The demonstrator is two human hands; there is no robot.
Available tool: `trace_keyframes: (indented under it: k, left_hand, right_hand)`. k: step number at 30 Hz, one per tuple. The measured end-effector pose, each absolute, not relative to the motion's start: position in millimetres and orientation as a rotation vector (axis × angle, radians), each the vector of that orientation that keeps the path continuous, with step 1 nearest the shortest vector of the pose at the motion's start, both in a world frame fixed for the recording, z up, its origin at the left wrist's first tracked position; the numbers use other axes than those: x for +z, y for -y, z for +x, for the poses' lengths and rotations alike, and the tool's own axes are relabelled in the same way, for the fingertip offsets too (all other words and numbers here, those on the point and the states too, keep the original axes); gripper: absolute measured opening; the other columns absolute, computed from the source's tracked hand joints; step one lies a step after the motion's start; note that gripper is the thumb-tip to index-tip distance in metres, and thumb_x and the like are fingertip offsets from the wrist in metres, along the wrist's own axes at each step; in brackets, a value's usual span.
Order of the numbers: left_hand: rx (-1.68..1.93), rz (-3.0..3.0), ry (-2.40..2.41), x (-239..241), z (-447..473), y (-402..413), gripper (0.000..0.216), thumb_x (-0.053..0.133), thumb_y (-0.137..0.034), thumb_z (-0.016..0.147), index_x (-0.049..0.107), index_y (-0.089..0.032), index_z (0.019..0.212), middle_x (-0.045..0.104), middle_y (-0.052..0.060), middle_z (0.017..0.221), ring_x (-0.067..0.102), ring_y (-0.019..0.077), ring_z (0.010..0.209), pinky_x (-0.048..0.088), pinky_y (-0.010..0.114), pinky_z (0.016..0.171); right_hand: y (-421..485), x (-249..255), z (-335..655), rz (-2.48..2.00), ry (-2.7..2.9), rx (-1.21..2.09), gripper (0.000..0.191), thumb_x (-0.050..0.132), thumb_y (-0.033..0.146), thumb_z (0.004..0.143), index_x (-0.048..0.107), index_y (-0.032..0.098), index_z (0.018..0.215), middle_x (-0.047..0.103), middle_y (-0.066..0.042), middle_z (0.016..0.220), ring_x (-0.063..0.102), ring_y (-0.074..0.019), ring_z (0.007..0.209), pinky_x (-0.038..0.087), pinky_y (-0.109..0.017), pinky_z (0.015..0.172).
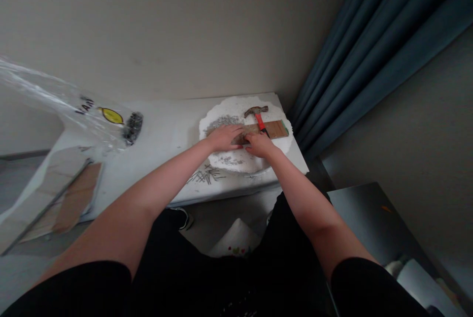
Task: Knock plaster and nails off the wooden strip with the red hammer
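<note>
I should steady the board (279,129), lying toward three o'clock on the mat (221,109), evenly between left hand (223,138) and right hand (259,144), whose grip I cannot tell, and mind the hammer (259,119) across it.

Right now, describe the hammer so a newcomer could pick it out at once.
On the white table beside the blue curtain lies a ragged-edged white pad. Toward its far right, beyond the right hand, the hammer rests, handle across a brown board. Its red handle and claw head set it apart from the board.
</note>
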State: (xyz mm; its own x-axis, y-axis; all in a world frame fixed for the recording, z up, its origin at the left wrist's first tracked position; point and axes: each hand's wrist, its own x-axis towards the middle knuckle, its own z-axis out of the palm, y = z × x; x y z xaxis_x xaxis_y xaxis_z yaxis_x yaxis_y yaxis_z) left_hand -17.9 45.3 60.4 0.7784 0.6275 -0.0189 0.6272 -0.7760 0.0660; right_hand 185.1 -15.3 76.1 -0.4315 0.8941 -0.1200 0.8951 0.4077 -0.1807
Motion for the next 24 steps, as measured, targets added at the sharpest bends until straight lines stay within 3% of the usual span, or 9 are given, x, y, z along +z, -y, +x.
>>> trace_keyframes:
  k: [9,17,24]
  left_hand:
    - [-0.104,3.049,-0.879,71.4,-14.4,-64.1,0.053,0.062,-0.058,0.089,0.068,-0.025,0.131,0.071,0.012,0.133,0.057,0.0352,0.131,0.041,0.047,0.106]
    - [0.052,2.831,-1.061,67.6,-16.8,-59.7,0.058,0.049,-0.062,0.097,0.063,-0.023,0.138,0.068,0.011,0.142,0.061,0.0314,0.13,0.045,0.043,0.108]
    - [0.099,2.84,-1.058,66.2,-8.8,-63.1,0.052,0.055,-0.06,0.093,0.072,-0.022,0.124,0.07,0.009,0.138,0.063,0.0295,0.128,0.047,0.041,0.11]
  right_hand:
    - [17.5,78.0,187.5,1.656,-2.62,-0.359,0.043,0.065,0.024,0.095,0.066,0.014,0.136,0.066,-0.019,0.145,0.064,-0.0332,0.13,0.039,-0.049,0.119]
    - [17.3,81.3,183.1,1.672,-2.61,-0.365,0.046,0.065,0.026,0.095,0.065,0.012,0.139,0.066,-0.02,0.145,0.065,-0.0342,0.13,0.041,-0.049,0.118]
    - [16.0,87.3,180.2,1.681,-2.573,-0.369,0.043,0.065,0.027,0.096,0.068,0.011,0.136,0.067,-0.021,0.143,0.066,-0.0351,0.129,0.048,-0.046,0.111]
